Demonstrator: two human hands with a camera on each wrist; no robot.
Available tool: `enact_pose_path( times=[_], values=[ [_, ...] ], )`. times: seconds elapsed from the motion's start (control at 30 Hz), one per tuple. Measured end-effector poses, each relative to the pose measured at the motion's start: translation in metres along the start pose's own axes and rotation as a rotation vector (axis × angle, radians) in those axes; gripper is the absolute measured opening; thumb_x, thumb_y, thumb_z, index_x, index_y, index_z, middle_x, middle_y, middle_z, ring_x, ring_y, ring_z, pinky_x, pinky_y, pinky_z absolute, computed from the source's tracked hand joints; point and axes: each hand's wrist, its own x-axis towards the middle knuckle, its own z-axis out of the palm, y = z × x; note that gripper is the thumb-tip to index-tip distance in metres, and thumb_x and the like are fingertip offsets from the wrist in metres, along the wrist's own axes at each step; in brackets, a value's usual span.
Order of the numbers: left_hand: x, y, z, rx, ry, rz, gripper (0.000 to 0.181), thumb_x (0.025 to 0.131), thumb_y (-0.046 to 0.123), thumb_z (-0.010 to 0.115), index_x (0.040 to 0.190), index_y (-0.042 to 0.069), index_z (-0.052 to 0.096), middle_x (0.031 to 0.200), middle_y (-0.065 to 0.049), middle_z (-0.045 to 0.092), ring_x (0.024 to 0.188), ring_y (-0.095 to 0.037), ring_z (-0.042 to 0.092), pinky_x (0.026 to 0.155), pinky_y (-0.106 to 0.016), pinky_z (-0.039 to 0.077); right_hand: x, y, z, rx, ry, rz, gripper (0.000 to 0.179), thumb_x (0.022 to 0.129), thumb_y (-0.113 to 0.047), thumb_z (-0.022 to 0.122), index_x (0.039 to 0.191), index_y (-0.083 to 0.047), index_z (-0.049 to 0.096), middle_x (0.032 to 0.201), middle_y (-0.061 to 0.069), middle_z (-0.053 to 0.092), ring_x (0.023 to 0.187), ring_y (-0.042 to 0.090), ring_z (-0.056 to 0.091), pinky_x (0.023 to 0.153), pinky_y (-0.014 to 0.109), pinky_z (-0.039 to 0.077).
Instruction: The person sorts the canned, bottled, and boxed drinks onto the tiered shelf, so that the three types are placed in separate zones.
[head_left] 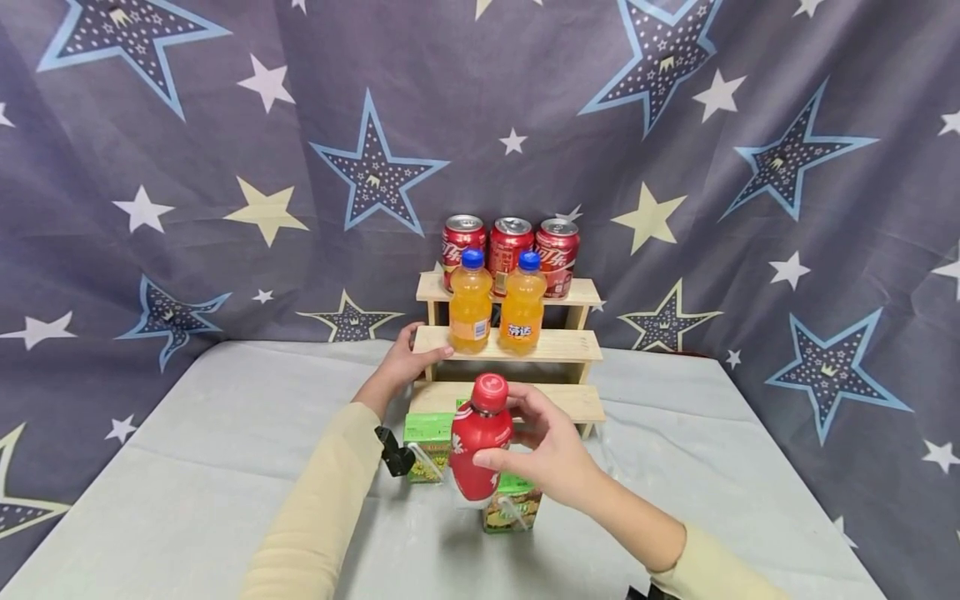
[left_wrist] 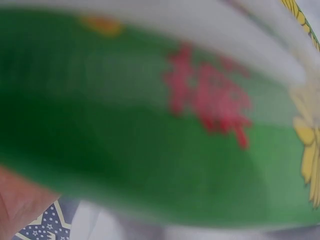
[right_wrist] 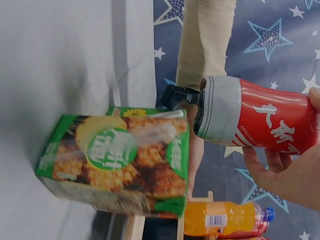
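Note:
My right hand grips a red plastic bottle with a red cap, thumb on one side and fingers on the other. In the right wrist view, the bottle shows white lettering and a grey base, held clear of the table. My left hand holds the left end of the middle step of a wooden tiered shelf, thumb in front. Two orange soda bottles with blue caps stand on that step. A green drink carton with a straw stands close below the red bottle.
Three red cola cans occupy the top step. Another green drink carton, with yellow flowers, stands before the shelf's left front; it fills most of the left wrist view. A star-patterned curtain hangs behind the light cloth-covered table.

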Motion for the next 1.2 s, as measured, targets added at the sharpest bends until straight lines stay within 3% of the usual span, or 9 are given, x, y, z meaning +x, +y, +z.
enact_pose_path(
  times=[0.47, 0.73, 1.07, 1.2],
  values=[
    [0.000, -0.001, 0.000, -0.002, -0.009, -0.002, 0.095, 0.079, 0.035, 0.074, 0.149, 0.019, 0.013, 0.147, -0.020, 0.032, 0.127, -0.034, 0.045, 0.106, -0.046, 0.038, 0.004, 0.001, -0.034, -0.015, 0.116, -0.053, 0.061, 0.076, -0.007, 0.076, 0.129, -0.007, 0.047, 0.120, 0.013, 0.058, 0.101, 0.010, 0.060, 0.081, 0.028, 0.055],
    [0.000, 0.000, 0.000, -0.020, -0.018, 0.018, 0.094, 0.079, 0.034, 0.074, 0.149, 0.019, 0.013, 0.144, -0.020, 0.035, 0.125, -0.034, 0.047, 0.105, -0.046, 0.039, 0.006, 0.002, -0.053, -0.075, 0.206, -0.075, 0.059, 0.076, -0.003, 0.075, 0.128, -0.006, 0.048, 0.110, -0.011, 0.061, 0.100, 0.008, 0.060, 0.081, 0.025, 0.055],
    [-0.001, -0.001, 0.000, -0.045, -0.023, 0.019, 0.093, 0.079, 0.032, 0.074, 0.148, 0.018, 0.014, 0.143, -0.020, 0.036, 0.124, -0.033, 0.047, 0.105, -0.045, 0.039, 0.011, 0.009, -0.076, -0.190, 0.353, -0.025, 0.057, 0.077, -0.007, 0.075, 0.128, -0.007, 0.049, 0.102, -0.016, 0.060, 0.094, 0.004, 0.060, 0.077, 0.020, 0.054],
    [-0.001, 0.000, -0.001, -0.060, -0.030, 0.038, 0.093, 0.080, 0.030, 0.073, 0.149, 0.016, 0.012, 0.143, -0.021, 0.036, 0.124, -0.034, 0.047, 0.106, -0.045, 0.039, 0.015, 0.010, -0.083, -0.228, 0.410, 0.003, 0.056, 0.078, -0.010, 0.075, 0.128, -0.008, 0.049, 0.102, -0.010, 0.061, 0.092, 0.004, 0.059, 0.076, 0.019, 0.053]
  ],
)
